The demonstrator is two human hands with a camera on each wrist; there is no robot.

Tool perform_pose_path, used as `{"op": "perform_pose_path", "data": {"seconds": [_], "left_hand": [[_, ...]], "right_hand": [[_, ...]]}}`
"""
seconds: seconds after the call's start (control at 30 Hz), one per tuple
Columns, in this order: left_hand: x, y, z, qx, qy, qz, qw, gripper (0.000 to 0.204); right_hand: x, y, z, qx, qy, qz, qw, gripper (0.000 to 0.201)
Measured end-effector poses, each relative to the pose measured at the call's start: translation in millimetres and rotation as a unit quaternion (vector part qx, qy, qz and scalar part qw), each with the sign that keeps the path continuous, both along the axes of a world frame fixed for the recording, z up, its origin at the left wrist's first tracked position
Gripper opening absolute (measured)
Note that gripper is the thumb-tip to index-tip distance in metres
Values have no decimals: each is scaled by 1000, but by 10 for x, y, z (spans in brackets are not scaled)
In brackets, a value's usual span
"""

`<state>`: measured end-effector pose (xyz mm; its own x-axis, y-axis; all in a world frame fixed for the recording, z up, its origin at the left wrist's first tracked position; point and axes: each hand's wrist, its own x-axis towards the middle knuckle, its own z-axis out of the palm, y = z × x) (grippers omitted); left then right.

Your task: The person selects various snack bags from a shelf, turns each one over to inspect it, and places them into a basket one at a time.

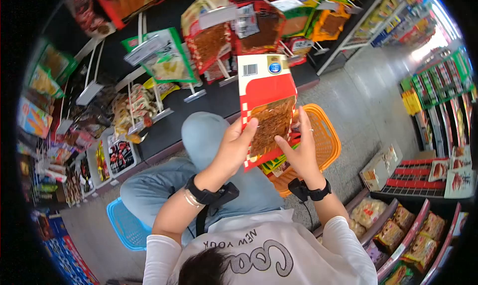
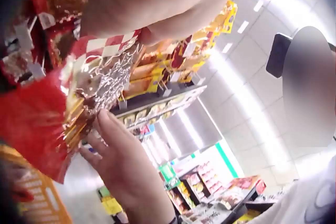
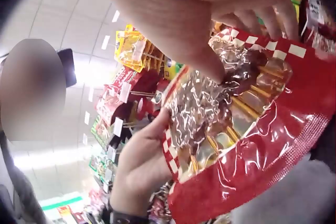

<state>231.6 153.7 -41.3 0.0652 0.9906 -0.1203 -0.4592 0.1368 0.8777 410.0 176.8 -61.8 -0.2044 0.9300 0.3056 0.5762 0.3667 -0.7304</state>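
Observation:
A red and cream snack packet (image 1: pixel 267 85) with checkered edges is held up in front of the body. Its clear window shows brown food on thin sticks, plain in the right wrist view's packet (image 3: pixel 210 108). My left hand (image 1: pixel 231 145) grips its left edge, thumb across the front and fingers behind. At the opposite edge my right hand (image 1: pixel 303 155) pinches it, thumb on the window and fingers round the back. In the left wrist view the right hand (image 2: pixel 123 169) has its fingertips at the window. The right wrist view shows the left hand (image 3: pixel 142 158) along the checkered edge.
Below the packet stands an orange basket (image 1: pixel 332 135) with colourful packs inside. A blue basket (image 1: pixel 127 230) sits on the floor at left. Ahead, hooks carry hanging packets (image 1: pixel 174 58). More stocked shelves (image 1: pixel 398 250) stand at right. The knees (image 1: pixel 204 133) are close under the arms.

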Motion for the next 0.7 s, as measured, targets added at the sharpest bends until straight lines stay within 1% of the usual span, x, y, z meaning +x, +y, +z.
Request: {"op": "perform_pose_path", "data": {"seconds": [0.07, 0.1, 0.13, 0.2, 0.23, 0.3, 0.37, 0.4, 0.47, 0.5, 0.53, 0.57, 0.67, 0.7], "left_hand": [[299, 120, -56, 27, -6, -25, 999, 36], [448, 149, -38, 48, 11, -39, 998, 39], [547, 152, -24, -8, 61, -87, 994, 41], [779, 171, -143, 24, 5, -172, 985, 49], [804, 205, -202, 72, 112, -196, 972, 55], [918, 270, -363, 83, 166, -212, 960, 59], [966, 333, -487, 68, 148, -262, 951, 65], [974, 351, -526, 59, 139, -286, 946, 68], [970, 378, -508, -12, 152, -302, 941, 67], [960, 404, -505, -46, 159, -308, 937, 67], [931, 435, -530, -69, 142, -303, 940, 64], [909, 453, -610, -72, 158, -285, 943, 61], [835, 512, -715, -101, 153, -270, 945, 57], [821, 517, -744, -115, 153, -266, 945, 56]], "right_hand": [[179, -33, 27, -25, 5, 45, 999, 88], [254, -53, 26, -40, 9, 69, 997, 93], [313, -69, -25, -75, 47, 67, 994, 90], [394, -97, -61, -138, 205, 78, 966, 86], [438, -91, -76, -165, 282, 85, 941, 84], [627, -21, -107, -163, 250, 58, 953, 56], [871, -16, -279, -205, 302, -6, 931, 43], [1003, -27, -386, -227, 309, -27, 923, 41], [1258, -62, -627, -269, 322, -71, 905, 39], [1380, -86, -745, -241, 281, -99, 923, 39], [1500, -121, -869, -213, 238, -127, 939, 39], [1624, -155, -1014, -184, 195, -154, 951, 39], [2029, -235, -1650, -210, 217, -257, 918, 41], [2033, -247, -1709, -215, 139, -268, 929, 42]]}}
